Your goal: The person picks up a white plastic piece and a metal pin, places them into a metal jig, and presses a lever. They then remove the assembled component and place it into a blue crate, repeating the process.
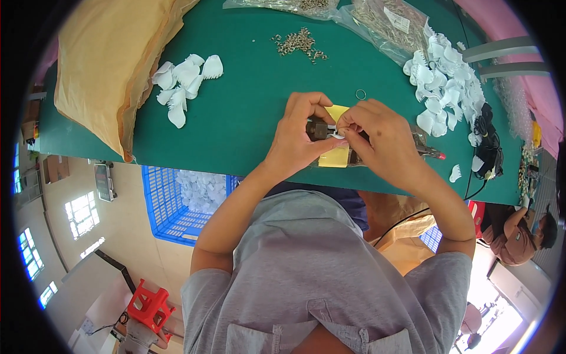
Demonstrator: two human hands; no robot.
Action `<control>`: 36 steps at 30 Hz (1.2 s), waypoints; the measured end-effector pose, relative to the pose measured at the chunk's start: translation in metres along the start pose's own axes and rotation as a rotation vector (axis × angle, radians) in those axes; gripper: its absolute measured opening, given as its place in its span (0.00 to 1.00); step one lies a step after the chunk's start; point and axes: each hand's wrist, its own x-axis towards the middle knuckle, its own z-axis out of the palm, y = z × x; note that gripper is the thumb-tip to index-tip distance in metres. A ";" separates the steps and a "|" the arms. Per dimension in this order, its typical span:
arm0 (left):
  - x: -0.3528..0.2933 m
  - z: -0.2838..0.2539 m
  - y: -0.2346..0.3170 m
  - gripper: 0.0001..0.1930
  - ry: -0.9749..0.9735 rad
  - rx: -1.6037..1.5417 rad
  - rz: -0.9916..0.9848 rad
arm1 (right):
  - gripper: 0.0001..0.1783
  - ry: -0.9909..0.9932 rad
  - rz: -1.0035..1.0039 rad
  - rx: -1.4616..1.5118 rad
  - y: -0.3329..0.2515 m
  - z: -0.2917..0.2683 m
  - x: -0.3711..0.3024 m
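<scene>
Both my hands meet at a small dark metal fixture (317, 130) with yellow pads (334, 157) at the table's near edge. Between my fingertips is a small white plastic piece (338, 135). The thumb of my left hand (293, 137) presses at it, the other fingers curled behind the fixture. From the other side my right hand (383, 140) has thumb and forefinger pinched together by the piece; what lies in that pinch is hidden. A metal ring (361, 94) rests just beyond my right hand. Farther off is a pile of small metal parts (299, 44).
White tooth-edged pieces (186, 79) lie at left by a big brown paper bag (103, 65); a larger heap (445, 79) is at right, beside black cables (488, 144). Clear bags (392, 26) line the far side. A blue crate (162, 203) stands below the green table (236, 124).
</scene>
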 end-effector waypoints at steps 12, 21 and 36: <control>0.001 -0.002 0.006 0.33 -0.022 -0.015 -0.061 | 0.05 0.303 0.101 0.173 0.003 0.029 -0.015; 0.007 -0.007 0.010 0.15 -0.067 0.192 0.149 | 0.07 0.326 0.146 0.227 -0.003 0.028 -0.017; 0.009 -0.003 0.010 0.14 -0.034 0.167 0.201 | 0.08 0.765 0.591 0.153 0.083 -0.047 -0.133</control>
